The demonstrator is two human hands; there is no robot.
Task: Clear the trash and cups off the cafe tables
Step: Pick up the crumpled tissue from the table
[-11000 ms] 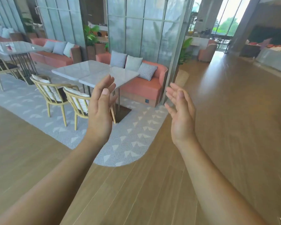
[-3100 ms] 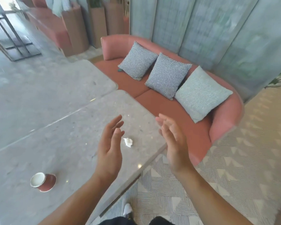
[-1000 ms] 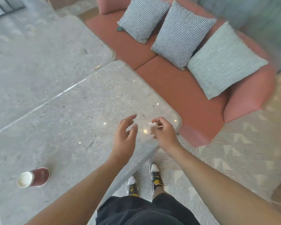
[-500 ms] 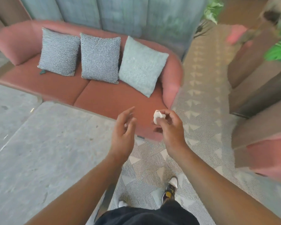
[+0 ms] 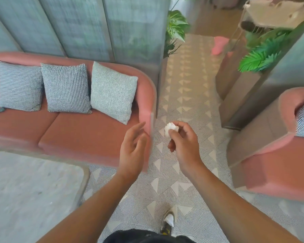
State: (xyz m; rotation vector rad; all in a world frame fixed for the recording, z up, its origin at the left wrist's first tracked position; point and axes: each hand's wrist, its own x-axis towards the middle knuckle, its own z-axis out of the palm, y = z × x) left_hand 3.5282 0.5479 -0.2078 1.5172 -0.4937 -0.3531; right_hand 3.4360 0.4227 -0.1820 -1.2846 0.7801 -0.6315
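Patterned rug [image 5: 182,102] below; crumpled tissue [image 5: 170,129] in right hand [image 5: 184,146] grip; left hand [image 5: 132,151] slack

crumpled white paper wad [image 5: 170,129], matt speckled stone table [image 5: 33,186], soft pink cloth sofa [image 5: 81,135], woven patterned rug [image 5: 165,183].

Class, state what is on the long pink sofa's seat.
On the sofa stand two houndstooth cushions and a grey cushion, against the backrest. A small dark object lies beside the leftmost. Anything behind the cushions is hidden.
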